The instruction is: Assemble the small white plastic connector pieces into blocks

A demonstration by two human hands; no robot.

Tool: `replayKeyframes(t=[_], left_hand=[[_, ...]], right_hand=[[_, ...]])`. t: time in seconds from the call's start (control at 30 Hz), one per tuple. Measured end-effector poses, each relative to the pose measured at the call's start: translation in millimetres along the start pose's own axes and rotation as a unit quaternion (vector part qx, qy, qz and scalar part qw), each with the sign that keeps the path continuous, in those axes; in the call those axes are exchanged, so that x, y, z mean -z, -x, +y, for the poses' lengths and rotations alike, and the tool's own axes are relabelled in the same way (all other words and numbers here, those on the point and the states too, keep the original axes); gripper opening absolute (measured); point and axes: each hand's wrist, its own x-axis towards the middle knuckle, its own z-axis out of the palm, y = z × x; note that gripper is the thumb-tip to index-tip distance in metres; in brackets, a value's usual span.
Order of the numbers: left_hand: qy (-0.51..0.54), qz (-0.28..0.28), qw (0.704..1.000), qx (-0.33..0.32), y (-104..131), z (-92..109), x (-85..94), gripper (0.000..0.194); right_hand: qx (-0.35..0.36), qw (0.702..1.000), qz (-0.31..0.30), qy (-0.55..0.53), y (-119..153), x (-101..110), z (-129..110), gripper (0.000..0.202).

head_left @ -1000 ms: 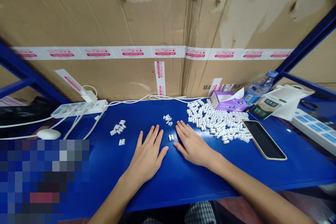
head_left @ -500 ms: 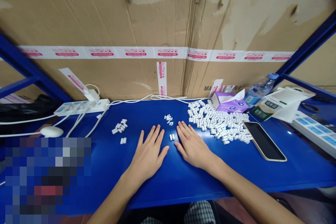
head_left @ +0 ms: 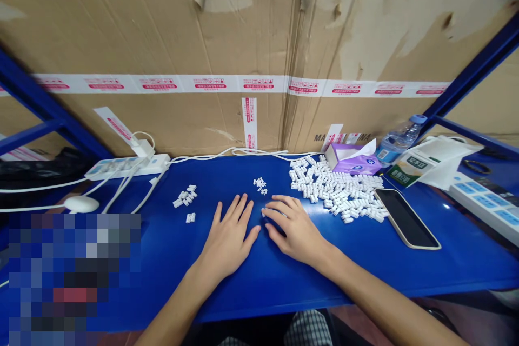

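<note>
Flat on the blue table (head_left: 170, 265), my left hand (head_left: 230, 235) lies with its fingers spread and nothing in it. My right hand (head_left: 294, 227) has bent fingers over a small white plastic piece (head_left: 263, 215), mostly hidden beneath the fingertips. Its thumb stays apart from the index finger, and whether it touches the piece I cannot tell. Beyond the hands lies a little cluster of tiny white parts (head_left: 260, 185). To the left are a small group of white pieces (head_left: 185, 196) and a pair of pieces (head_left: 190, 218). A large pile of similar white pieces (head_left: 334, 189) spreads at the right.
Behind the pile stand a purple tissue pack (head_left: 357, 164) and a plastic bottle (head_left: 399, 140). A phone (head_left: 407, 219) lies right of the pile, near a green-and-white carton (head_left: 413, 167) and a power strip (head_left: 482, 203). Another power strip (head_left: 127, 166) with cables sits back left; cardboard (head_left: 203, 43) backs the table.
My right hand has gone from lying flat to curling its fingers, shifting slightly left over the small pieces between my hands. My left hand stays in place.
</note>
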Motion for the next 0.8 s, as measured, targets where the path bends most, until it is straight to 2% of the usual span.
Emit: replayKeyframes(t=[0.17, 0.3, 0.4, 0.5, 0.7, 0.8], left_hand=[[-0.003, -0.009, 1.0, 0.001, 0, 0, 2.0, 0.055], [-0.006, -0.024, 1.0, 0.002, -1, 0, 3.5, 0.058], [0.0, -0.024, 1.0, 0.005, -1, 0, 3.3, 0.058], [0.004, -0.026, 1.0, 0.008, -1, -1, 3.2, 0.058], [-0.003, -0.052, 0.999, 0.011, -2, 0, 5.4, 0.061], [-0.009, -0.046, 0.999, 0.01, -2, 0, 5.3, 0.061]], right_hand=[[0.015, 1.0, -0.003, 0.027, -1, 0, -1, 0.018], [-0.061, 0.992, 0.022, 0.107, -2, 6, 9, 0.021], [-0.127, 0.975, 0.032, 0.178, -3, 13, 18, 0.024], [-0.162, 0.961, 0.043, 0.221, -2, 17, 25, 0.026], [-0.187, 0.949, 0.061, 0.244, -1, 17, 30, 0.025], [-0.169, 0.956, 0.07, 0.23, -2, 16, 32, 0.028]])
